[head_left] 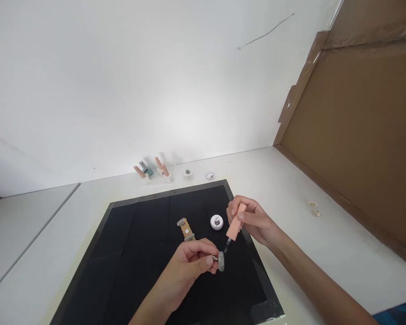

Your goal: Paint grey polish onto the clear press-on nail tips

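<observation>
My left hand (192, 262) is closed in a pinch on a small stick that carries a grey-green oval nail tip (221, 261), held just above the black mat (138, 257). My right hand (253, 220) grips a peach-coloured polish brush cap (236, 222), its thin brush pointing down to the nail tip, almost touching it. A tan strip holder with a grey clip (186, 229) lies on the mat just behind my left hand. A small round white jar (217, 222) sits on the mat between the strip and my right hand.
At the wall stand two clear holders with peach-capped polish bottles (153, 170), then a tiny jar (188, 173) and a small round lid (210, 175). Two small rings (314, 208) lie on the white table at right. A brown cardboard panel (358, 135) stands on the right.
</observation>
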### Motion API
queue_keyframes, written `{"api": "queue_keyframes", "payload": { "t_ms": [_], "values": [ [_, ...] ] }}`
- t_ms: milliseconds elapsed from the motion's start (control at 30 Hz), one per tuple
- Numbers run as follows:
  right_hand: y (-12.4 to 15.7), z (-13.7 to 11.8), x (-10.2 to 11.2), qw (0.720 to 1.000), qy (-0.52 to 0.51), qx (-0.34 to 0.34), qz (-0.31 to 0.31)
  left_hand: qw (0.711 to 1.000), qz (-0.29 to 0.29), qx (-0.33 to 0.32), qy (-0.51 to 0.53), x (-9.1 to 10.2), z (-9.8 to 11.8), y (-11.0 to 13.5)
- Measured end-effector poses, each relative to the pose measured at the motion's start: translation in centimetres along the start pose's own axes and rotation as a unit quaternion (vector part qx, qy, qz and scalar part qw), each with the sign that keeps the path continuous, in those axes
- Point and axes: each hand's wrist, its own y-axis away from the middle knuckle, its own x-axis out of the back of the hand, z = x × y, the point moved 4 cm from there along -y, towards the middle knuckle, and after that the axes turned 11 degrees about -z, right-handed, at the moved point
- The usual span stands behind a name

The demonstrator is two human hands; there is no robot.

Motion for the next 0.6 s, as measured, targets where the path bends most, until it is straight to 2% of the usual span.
{"api": "queue_keyframes", "payload": {
  "t_ms": [233, 600],
  "values": [
    [0.2, 0.3, -0.9, 0.998, 0.02, -0.015, -0.066, 1.0, 0.009, 0.011, 0.002, 0.2, -0.2, 0.1],
    [0.1, 0.3, -1.3, 0.995, 0.028, -0.027, -0.091, 0.999, 0.027, 0.022, 0.002, 0.2, -0.2, 0.2]
  ]
}}
